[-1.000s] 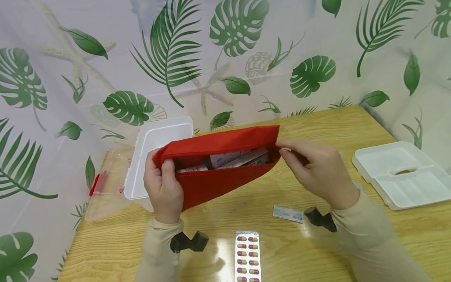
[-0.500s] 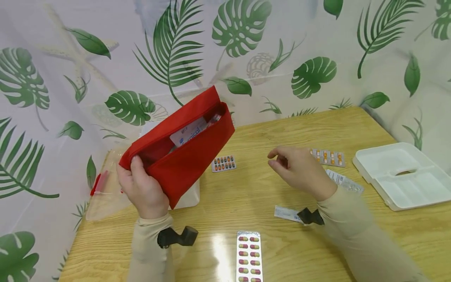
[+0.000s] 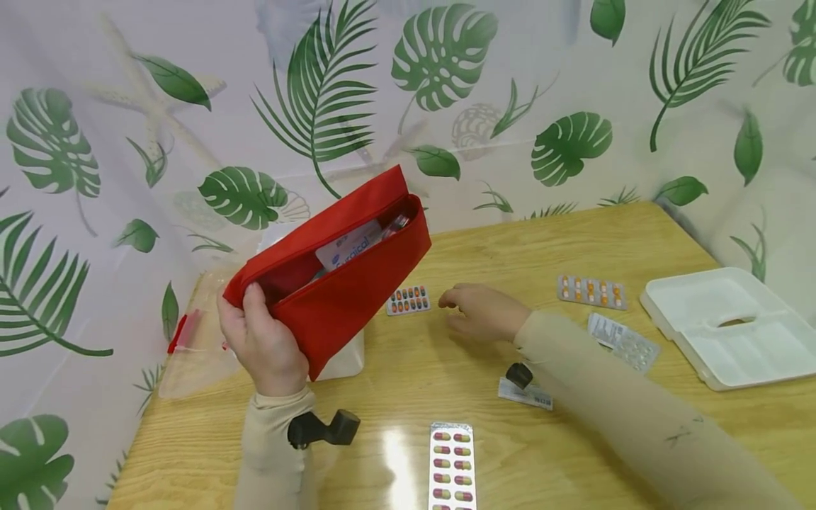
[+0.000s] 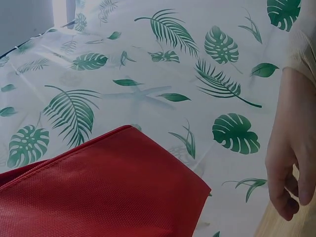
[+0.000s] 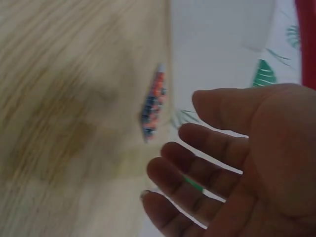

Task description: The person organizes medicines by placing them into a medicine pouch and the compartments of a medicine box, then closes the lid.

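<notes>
Pouch (image 3: 344, 283) raised by left hand (image 3: 264, 343), tilted.

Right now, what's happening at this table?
A person's left hand grips an open red pouch with packets inside, holding it tilted above the table. The right hand, fingers relaxed and holding nothing, reaches toward a small blister pack lying on the wood. Other blister packs lie around it.

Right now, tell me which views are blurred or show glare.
Head view: sharp, with a bright glare patch on the table beside the nearest blister pack. Right wrist view: motion-blurred, wood grain and small blister pack smeared, right hand dim. Left wrist view: clear, red pouch weave crisp.
</notes>
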`<state>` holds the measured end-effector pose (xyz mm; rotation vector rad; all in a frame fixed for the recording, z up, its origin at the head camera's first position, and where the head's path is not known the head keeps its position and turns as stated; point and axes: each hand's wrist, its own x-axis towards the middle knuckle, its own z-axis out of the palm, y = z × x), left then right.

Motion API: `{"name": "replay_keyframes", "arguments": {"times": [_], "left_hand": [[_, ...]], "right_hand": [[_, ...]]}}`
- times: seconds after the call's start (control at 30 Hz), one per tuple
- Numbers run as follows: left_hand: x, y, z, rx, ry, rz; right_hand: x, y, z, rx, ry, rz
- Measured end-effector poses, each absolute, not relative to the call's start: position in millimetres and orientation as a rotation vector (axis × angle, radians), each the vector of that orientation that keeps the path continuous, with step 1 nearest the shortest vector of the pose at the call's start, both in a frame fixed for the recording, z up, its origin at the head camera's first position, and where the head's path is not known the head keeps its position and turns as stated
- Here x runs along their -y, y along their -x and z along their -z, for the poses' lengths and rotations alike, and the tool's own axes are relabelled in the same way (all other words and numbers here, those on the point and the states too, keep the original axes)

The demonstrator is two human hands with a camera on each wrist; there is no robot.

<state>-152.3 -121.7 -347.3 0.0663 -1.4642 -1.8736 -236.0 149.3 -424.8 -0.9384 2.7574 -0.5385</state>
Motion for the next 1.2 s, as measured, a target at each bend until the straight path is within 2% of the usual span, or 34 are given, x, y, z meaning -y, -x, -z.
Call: {"name": "replay_keyframes", "arguments": {"times": [0.23, 0.47, 0.83, 1.2], "left_hand": [[123, 150, 347, 1.468, -0.107, 1.856], [123, 148, 347, 1.476, -0.1, 1.852], [121, 149, 345, 1.464, -0.047, 1.856], [118, 151, 348, 1.458, -0.004, 1.859]], "right_hand": [[-121, 265, 450, -2.791, 0.966, 0.353], [-115, 271, 468, -2.771, 1.102, 0.313], [-169, 261, 439, -2.743, 0.877, 0.215], [-217, 237, 425, -2.678, 0.653, 0.461]]}}
